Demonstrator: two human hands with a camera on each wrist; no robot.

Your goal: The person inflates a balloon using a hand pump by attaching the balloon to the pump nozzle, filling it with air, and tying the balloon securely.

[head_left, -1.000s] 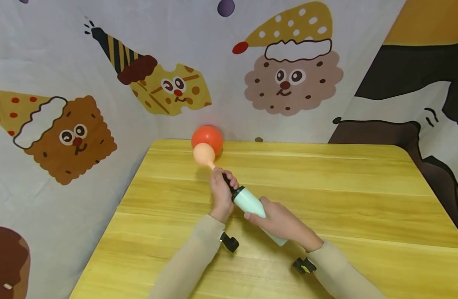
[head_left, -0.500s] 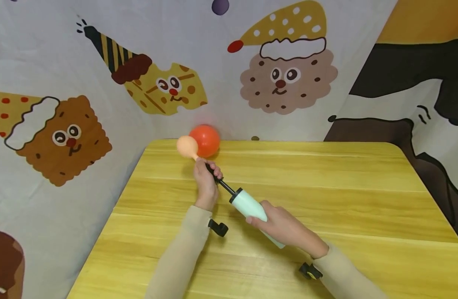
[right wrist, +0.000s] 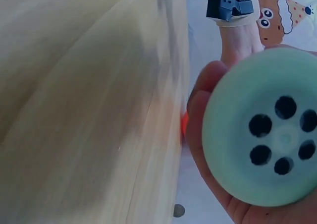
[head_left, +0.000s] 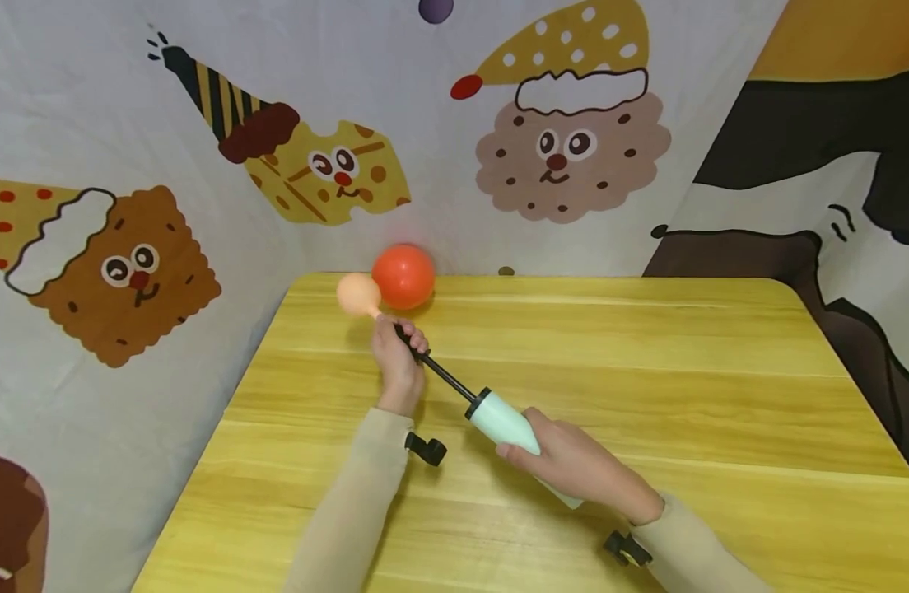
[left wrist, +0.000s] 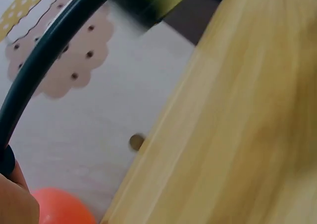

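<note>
A mint-green balloon pump lies slantwise between both hands above the table, its black rod drawn well out. My left hand grips the black end, where the neck of a small, partly inflated peach balloon meets the pump; the fingers hide that joint. My right hand wraps round the green barrel. Its round end cap, pierced by several holes, faces the right wrist camera. In the left wrist view the rod looks curved, with the barrel's collar blurred above.
A red balloon sits at the table's back edge, beside the peach one; whether they touch I cannot tell. The wooden table meets a cloth backdrop printed with cartoon biscuits. Each sleeve carries a black wrist camera.
My left hand has moved left, carrying the peach balloon from in front of the red one to its left side. My right hand has shifted slightly right and nearer; the rod has slid out.
</note>
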